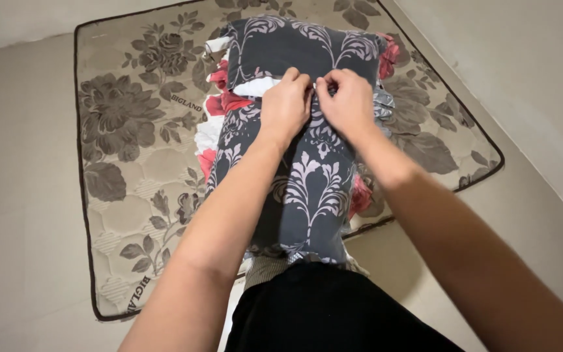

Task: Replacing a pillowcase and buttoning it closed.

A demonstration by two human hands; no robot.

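right now both hands are bunched together on the grey pillowcase (307, 176), a soft damask-patterned cloth whose long axis runs straight away from the person, from the lap out toward the mattress's far edge. left hand (286, 104) and right hand (348, 101) sit side by side, nearly touching, fingers curled narrow and pinching a gather of the grey fabric at mid-length; neither is clearly nearer, they meet on the centre line. beyond the knuckles the far end of the pillow (301, 45) swells plump and rounded, so the bundle lies ahead of the hands, not beside them. red and white floral cloth (219, 104) pokes out along the left side, rumpled. underneath, the quilted mattress (125, 143) shows brown leaf print with dark piping, set on a pale tiled floor (14, 215). black clothing (333, 313) fills the near edge.
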